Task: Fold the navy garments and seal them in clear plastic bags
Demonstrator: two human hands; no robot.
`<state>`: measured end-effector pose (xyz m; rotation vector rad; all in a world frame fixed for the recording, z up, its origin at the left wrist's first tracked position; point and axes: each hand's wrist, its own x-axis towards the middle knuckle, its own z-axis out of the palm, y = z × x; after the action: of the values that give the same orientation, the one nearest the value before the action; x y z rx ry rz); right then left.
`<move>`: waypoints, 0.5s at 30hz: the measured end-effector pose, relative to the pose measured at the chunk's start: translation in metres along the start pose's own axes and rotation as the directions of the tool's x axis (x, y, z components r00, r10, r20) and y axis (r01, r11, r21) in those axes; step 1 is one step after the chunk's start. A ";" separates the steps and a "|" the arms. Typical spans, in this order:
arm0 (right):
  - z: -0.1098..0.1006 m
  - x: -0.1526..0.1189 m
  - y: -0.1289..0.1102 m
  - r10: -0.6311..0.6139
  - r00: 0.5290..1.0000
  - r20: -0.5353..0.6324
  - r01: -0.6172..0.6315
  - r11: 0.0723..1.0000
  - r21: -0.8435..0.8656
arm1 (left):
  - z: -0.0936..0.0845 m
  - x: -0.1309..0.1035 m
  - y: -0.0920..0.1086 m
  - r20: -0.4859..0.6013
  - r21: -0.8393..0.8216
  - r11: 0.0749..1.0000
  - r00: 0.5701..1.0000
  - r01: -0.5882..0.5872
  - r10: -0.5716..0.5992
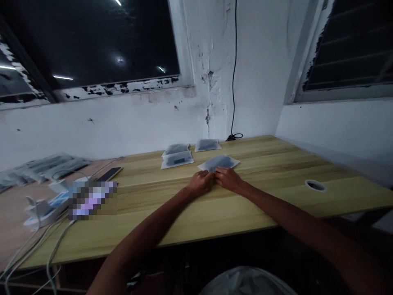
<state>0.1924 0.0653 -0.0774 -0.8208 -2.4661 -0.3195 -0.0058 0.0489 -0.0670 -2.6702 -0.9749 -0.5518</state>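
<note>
My left hand (201,182) and my right hand (227,178) meet at the near edge of a frosted translucent bag (221,161) with something dark inside. Both sets of fingers are closed on that edge, thumbs close together. The bag lies on the wooden table (245,209), its far part uncovered by my hands. Behind it, nearer the wall, lies another such bag (208,144). To its left two more overlap, a front bag (177,159) and a rear bag (176,149).
At the left stand a white power strip (49,213) with plugs and trailing cables (58,241), a dark phone (109,174) and a blurred-out item (92,200). Several more bags (46,168) are heaped beyond. A round cable hole (315,186) and a black cord (233,136) are at the right.
</note>
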 end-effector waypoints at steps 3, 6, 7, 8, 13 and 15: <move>-0.009 0.001 0.009 -0.005 1.000 0.023 0.006 0.999 -0.031 | -0.001 0.000 0.001 -0.046 -0.011 1.000 0.999 -0.015 0.015; -0.022 -0.005 0.037 0.109 0.994 -0.024 -0.110 0.990 -0.089 | -0.008 -0.002 -0.012 -0.173 -0.052 0.997 0.983 0.050 -0.058; -0.027 -0.009 0.049 0.169 0.984 -0.065 -0.175 0.980 -0.098 | -0.011 -0.004 -0.019 -0.219 -0.073 0.994 0.971 0.077 -0.091; -0.031 -0.013 0.060 0.218 0.971 -0.103 -0.228 0.969 -0.096 | -0.013 -0.006 -0.025 -0.258 -0.095 0.990 0.958 0.101 -0.122; -0.037 -0.030 0.093 0.379 0.907 -0.186 -0.394 0.918 -0.053 | -0.010 -0.010 -0.047 -0.332 -0.216 0.958 0.909 0.186 -0.251; -0.035 -0.030 0.091 0.415 0.889 -0.191 -0.425 0.905 -0.009 | -0.006 -0.009 -0.048 -0.345 -0.266 0.947 0.900 0.180 -0.268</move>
<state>0.2827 0.1095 -0.0589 -1.2576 -2.0467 -0.2834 -0.0452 0.0771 -0.0609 -2.5019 -1.1656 -1.2469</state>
